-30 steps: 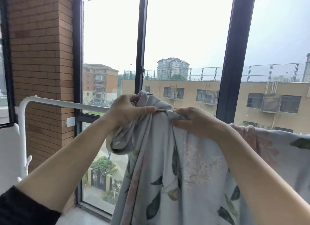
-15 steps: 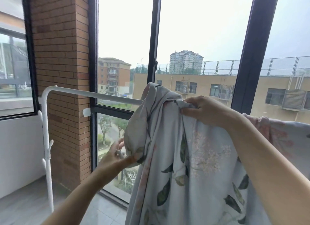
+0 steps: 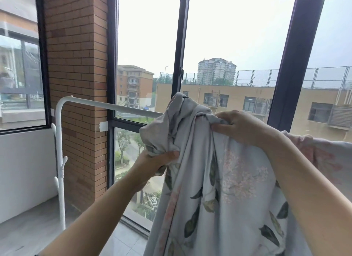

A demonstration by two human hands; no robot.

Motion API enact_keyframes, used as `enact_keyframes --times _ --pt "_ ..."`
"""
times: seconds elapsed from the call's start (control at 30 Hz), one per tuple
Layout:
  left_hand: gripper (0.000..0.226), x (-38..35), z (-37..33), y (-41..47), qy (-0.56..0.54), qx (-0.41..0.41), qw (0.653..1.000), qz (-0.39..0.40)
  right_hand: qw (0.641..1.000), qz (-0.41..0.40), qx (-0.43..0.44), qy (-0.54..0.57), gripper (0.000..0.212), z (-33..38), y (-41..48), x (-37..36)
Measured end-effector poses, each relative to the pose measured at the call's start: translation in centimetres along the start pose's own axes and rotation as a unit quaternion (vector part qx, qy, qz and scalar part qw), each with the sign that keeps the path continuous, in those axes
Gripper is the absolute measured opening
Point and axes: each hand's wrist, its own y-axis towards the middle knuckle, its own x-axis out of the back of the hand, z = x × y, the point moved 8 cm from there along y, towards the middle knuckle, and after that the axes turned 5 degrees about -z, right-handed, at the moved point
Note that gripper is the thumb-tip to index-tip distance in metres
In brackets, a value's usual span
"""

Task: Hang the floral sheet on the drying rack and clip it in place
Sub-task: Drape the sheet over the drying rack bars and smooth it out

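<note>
The right hand [image 3: 240, 128] pinches the floral sheet [image 3: 228, 179] where it bunches over the drying rack [image 3: 114, 107], the left hand [image 3: 152, 162] just below clutches a gathered wad, so I'd draw that wad leftward along the bare stretch, flattening it before clipping.

Ahead of you a tall window [image 3: 148, 46] in dark frames [image 3: 180, 46] fills the far side, letting in flat grey daylight from an overcast sky [image 3: 238, 23]. To its left stands a brick pillar [image 3: 76, 65] with a scrap of white tape [image 3: 103, 126] at its right edge. Further left you have a smaller side window [image 3: 19, 69] above a plain white wall [image 3: 24, 170]. The floor [image 3: 28, 236] near you is grey tile. Outside, far off, you see a long tan building [image 3: 247, 99] with a fenced roof, an orange apartment block [image 3: 133, 84] to its left and a pale tower [image 3: 216, 70] behind. Trees [image 3: 122, 141] line a street below.
</note>
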Motion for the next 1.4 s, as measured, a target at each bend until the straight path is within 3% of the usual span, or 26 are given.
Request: enact_keyframes --times 0.17,0.27,0.47,0.53,0.63,0.67,0.73,0.8,0.87,0.93,1.0,1.13,1.3,1.4 --pt "0.036 3.0 -3.5 -0.3 0.099 -0.065 0.991 -0.059 1.0 -0.001 0.004 -0.002 0.014 0.3 0.1 -0.2" --pt "0.019 4.2 -7.6 -0.1 0.059 -0.106 0.989 -0.09 1.0 -0.002 -0.001 -0.003 0.018 0.2 0.1 -0.1" --pt "0.027 4.6 -15.6 4.9 0.061 -0.211 0.955 -0.198 1.0 -0.012 -0.007 -0.015 0.02 0.1 -0.2 -0.1" --pt "0.032 1.9 -16.4 6.5 0.19 -0.227 0.94 -0.172 1.0 -0.016 -0.011 -0.015 0.019 -0.1 -0.4 0.1" --pt "0.074 -3.1 -14.0 8.1 0.417 -0.183 0.89 -0.034 1.0 -0.017 -0.015 -0.006 0.019 -0.5 -0.7 0.3" --pt "0.087 -3.6 -13.4 8.3 0.437 -0.168 0.884 -0.019 1.0 -0.018 -0.014 -0.007 0.02 -0.7 -0.8 0.3" --pt "0.098 -3.1 -13.4 8.7 0.405 -0.14 0.903 -0.032 1.0 -0.017 -0.013 0.003 0.022 -1.0 -0.8 0.3" --pt "0.09 -1.4 -14.2 9.1 0.376 -0.169 0.905 -0.104 1.0 -0.015 -0.009 0.019 0.021 -1.0 -0.6 0.2" --pt "0.066 0.0 -15.0 8.0 0.37 -0.26 0.872 -0.189 1.0 -0.011 -0.007 0.02 0.02 -1.0 -0.4 -0.1" --pt "0.044 0.9 -14.8 6.4 0.358 -0.324 0.846 -0.225 1.0 -0.013 -0.008 0.024 0.017 -1.1 -0.3 -0.2" --pt "0.04 1.6 -13.4 5.2 0.342 -0.327 0.855 -0.212 1.0 -0.014 -0.004 0.028 0.014 -1.1 -0.1 -0.2" --pt "0.056 3.8 -9.3 2.9 0.32 -0.293 0.875 -0.216 0.999 -0.016 -0.005 0.035 0.013 -0.8 0.0 -0.2" --pt "0.084 4.7 -3.7 2.6 0.205 -0.132 0.959 -0.146 0.999 -0.027 -0.017 0.033 0.017 -0.8 0.1 -0.3" --pt "0.069 2.9 -2.3 2.1 0.195 -0.079 0.975 -0.076 0.998 -0.028 -0.031 0.043 0.019 -1.0 0.2 -0.4"
